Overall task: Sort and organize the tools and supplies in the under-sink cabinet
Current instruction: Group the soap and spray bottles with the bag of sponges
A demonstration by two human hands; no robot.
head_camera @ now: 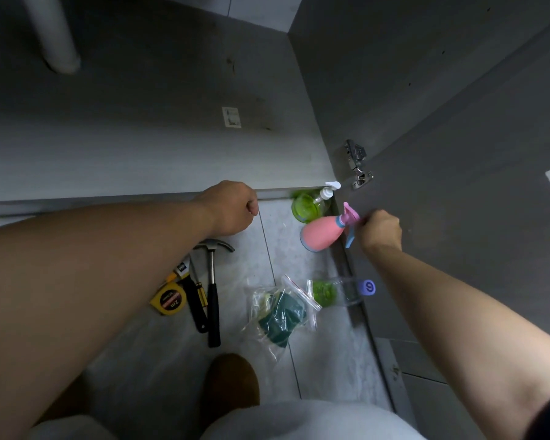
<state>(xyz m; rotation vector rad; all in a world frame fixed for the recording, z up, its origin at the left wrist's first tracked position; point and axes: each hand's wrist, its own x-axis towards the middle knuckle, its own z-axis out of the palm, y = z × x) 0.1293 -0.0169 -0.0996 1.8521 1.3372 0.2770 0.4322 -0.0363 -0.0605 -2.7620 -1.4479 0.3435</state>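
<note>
right hand (380, 230) grips pink plastic spray bottle (321, 231) by its blue trigger neck, tilted just left of that hand beside green pump-top bottle (307, 208), probably grouping liquids; left hand (232, 208) curled, empty, above black-handled claw hammer (213, 290).

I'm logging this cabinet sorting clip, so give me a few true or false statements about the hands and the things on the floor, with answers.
1. The right hand grips the pink spray bottle. True.
2. The hammer stands upright inside the cabinet. False: the hammer lies on the floor near the tape measure.
3. The green pump bottle sits right beside the pink spray bottle. True.
4. The left hand holds the zip bag. False: the left hand is curled and holds nothing visible; the zip bag lies on the floor.
</note>
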